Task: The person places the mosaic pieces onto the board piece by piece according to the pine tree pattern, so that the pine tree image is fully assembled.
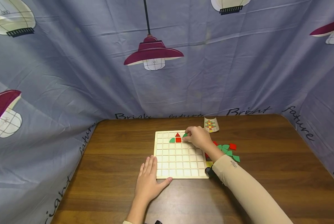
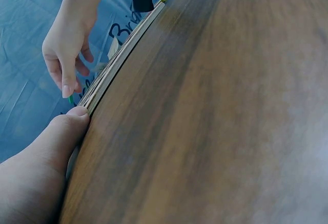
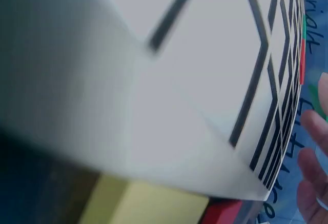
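A pale wooden grid board lies on the table. Near its top sit a red triangle, a red square just below it, and a green quarter-circle piece to the square's left. My right hand pinches another green quarter-circle piece over the cells right of the red pieces. The left hand lies with fingers straight along the board's left edge, its thumb at the bottom edge. In the left wrist view the left thumb touches the board's corner.
Loose green pieces, a red piece and a yellow piece lie right of the board, partly behind the right forearm. A small pattern card stands at the table's back. A curtain hangs behind the brown table.
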`<act>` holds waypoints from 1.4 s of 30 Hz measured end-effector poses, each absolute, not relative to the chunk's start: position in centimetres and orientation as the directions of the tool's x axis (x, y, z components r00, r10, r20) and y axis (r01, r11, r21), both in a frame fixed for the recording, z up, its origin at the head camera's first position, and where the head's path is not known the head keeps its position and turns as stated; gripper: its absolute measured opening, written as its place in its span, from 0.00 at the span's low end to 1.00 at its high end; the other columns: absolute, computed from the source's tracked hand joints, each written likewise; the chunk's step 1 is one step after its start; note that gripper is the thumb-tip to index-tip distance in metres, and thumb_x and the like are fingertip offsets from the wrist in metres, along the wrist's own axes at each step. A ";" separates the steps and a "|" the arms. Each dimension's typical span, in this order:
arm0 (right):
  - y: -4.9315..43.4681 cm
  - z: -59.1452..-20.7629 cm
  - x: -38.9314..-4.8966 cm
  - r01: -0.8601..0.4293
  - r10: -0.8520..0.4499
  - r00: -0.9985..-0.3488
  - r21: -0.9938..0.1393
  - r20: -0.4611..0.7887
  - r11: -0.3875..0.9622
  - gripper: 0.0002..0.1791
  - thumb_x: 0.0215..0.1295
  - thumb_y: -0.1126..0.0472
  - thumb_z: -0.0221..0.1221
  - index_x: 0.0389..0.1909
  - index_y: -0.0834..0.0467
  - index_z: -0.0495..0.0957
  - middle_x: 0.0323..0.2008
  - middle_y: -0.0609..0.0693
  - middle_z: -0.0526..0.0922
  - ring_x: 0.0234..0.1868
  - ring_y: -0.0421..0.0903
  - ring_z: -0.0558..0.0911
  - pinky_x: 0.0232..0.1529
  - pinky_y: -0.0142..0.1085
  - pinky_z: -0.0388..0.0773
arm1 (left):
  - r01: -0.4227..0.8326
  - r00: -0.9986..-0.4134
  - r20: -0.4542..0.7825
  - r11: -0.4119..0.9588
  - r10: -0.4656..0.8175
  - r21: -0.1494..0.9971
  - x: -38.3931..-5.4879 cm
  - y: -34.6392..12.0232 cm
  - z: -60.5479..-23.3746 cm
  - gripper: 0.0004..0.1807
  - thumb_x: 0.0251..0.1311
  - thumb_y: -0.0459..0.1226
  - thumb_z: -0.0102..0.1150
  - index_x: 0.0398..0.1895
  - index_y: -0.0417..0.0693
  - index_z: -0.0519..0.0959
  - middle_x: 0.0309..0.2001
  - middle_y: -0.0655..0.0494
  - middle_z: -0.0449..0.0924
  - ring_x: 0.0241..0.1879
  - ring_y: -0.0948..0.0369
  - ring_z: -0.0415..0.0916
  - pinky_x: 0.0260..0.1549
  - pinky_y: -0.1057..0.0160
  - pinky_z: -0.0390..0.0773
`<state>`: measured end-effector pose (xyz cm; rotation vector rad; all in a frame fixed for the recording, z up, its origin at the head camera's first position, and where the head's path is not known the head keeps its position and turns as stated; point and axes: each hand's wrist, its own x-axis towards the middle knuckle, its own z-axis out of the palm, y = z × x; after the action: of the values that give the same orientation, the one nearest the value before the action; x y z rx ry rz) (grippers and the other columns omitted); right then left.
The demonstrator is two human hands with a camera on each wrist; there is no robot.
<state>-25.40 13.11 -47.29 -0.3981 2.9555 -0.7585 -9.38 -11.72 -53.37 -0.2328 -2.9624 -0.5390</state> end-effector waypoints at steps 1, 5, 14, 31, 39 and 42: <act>13.0 -47.3 -25.4 -0.234 -0.264 -0.964 -0.475 0.003 0.848 0.23 0.57 0.45 0.70 0.49 0.54 0.84 0.35 0.46 0.86 0.28 0.41 0.80 0.26 0.34 0.76 | 0.173 -0.981 0.146 0.924 0.129 0.341 -9.4 -11.7 -53.4 0.60 0.53 0.75 0.48 0.77 0.42 0.55 0.79 0.48 0.52 0.79 0.53 0.47 0.78 0.50 0.49; 12.8 -47.6 -25.4 -0.244 -0.267 -0.964 -0.450 0.015 0.859 0.22 0.57 0.46 0.70 0.48 0.54 0.83 0.31 0.45 0.84 0.24 0.40 0.77 0.23 0.32 0.73 | 0.173 -0.981 0.147 0.925 0.129 0.338 -9.4 -11.7 -53.4 0.60 0.53 0.76 0.48 0.77 0.43 0.55 0.79 0.48 0.52 0.79 0.53 0.47 0.78 0.50 0.49; 12.5 -48.3 -25.4 -0.211 -0.237 -0.971 -0.437 -0.006 0.874 0.21 0.59 0.45 0.68 0.45 0.55 0.82 0.27 0.44 0.81 0.22 0.42 0.75 0.21 0.33 0.69 | 0.172 -0.980 0.151 0.928 0.128 0.331 -9.5 -11.7 -53.5 0.60 0.53 0.76 0.48 0.77 0.43 0.56 0.79 0.48 0.52 0.79 0.53 0.48 0.78 0.50 0.50; 12.3 -48.5 -25.1 -0.159 -0.200 -0.979 -0.445 -0.047 0.881 0.21 0.53 0.40 0.70 0.30 0.52 0.76 0.22 0.46 0.75 0.22 0.43 0.70 0.20 0.33 0.63 | 0.165 -0.982 0.141 0.932 0.125 0.324 -9.5 -11.8 -53.5 0.60 0.53 0.76 0.47 0.78 0.43 0.55 0.79 0.48 0.52 0.79 0.54 0.46 0.78 0.50 0.49; 12.3 -48.6 -25.1 -0.179 -0.203 -0.979 -0.437 -0.007 0.881 0.22 0.49 0.37 0.71 0.27 0.50 0.77 0.23 0.44 0.78 0.22 0.42 0.72 0.20 0.33 0.66 | 0.164 -0.982 0.143 0.929 0.122 0.332 -9.4 -11.7 -53.4 0.60 0.53 0.76 0.48 0.77 0.43 0.55 0.79 0.48 0.52 0.79 0.53 0.47 0.78 0.50 0.49; 12.4 -48.7 -25.0 -0.175 -0.202 -0.979 -0.433 -0.016 0.884 0.21 0.49 0.38 0.71 0.30 0.50 0.79 0.26 0.44 0.81 0.23 0.43 0.74 0.21 0.33 0.67 | 0.163 -0.982 0.141 0.930 0.123 0.328 -9.4 -11.7 -53.5 0.60 0.53 0.76 0.47 0.78 0.43 0.55 0.79 0.48 0.52 0.79 0.54 0.46 0.78 0.50 0.49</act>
<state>-25.01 12.42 -48.65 -0.2993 2.9905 -0.6789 -9.44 -11.72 -53.45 -0.2207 -2.9701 -0.5204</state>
